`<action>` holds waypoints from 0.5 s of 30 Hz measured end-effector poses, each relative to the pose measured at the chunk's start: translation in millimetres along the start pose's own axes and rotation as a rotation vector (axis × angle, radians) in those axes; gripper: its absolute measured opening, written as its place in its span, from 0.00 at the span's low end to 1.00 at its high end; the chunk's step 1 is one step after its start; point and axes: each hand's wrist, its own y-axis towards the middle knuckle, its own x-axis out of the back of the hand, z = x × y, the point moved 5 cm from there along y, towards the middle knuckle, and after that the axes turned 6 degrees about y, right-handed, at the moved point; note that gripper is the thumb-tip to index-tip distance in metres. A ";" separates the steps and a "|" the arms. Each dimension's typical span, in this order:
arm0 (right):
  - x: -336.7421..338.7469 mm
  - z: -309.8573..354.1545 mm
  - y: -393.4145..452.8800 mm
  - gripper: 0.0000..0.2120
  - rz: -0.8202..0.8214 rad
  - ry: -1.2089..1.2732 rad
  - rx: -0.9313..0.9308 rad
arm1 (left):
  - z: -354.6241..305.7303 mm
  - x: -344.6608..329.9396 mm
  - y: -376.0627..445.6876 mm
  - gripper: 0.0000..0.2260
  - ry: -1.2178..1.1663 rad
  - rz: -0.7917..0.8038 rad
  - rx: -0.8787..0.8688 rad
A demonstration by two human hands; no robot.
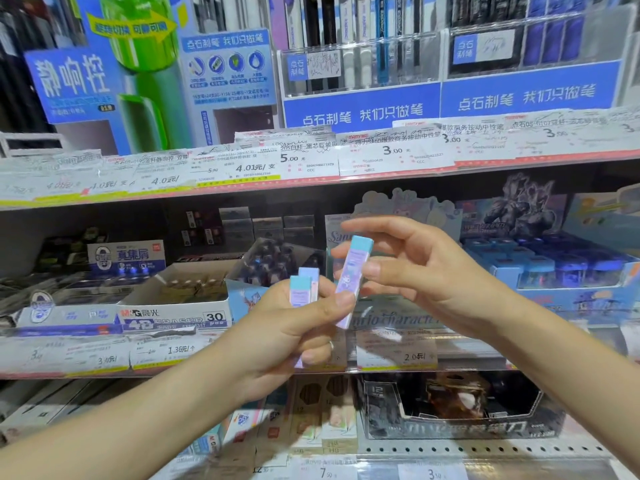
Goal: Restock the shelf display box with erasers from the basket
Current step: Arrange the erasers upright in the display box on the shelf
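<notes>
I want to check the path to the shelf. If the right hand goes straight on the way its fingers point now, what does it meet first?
The right hand points left, so probably the clear plastic box; depth is unclear.

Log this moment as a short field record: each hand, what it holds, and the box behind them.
left hand: grips a bunch of erasers, blue caps up
right hand: pinches a single eraser, tilted, cap up
eraser contact: single eraser's lower part also meets the left thumb
display box: on the middle shelf, behind the hands, contents hidden
basket: not in view
</notes>
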 end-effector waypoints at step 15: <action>49.7 6.9 36.5 0.19 -0.336 -0.443 0.177 | -1.5 20.4 -4.0 0.21 1.459 -0.125 -0.494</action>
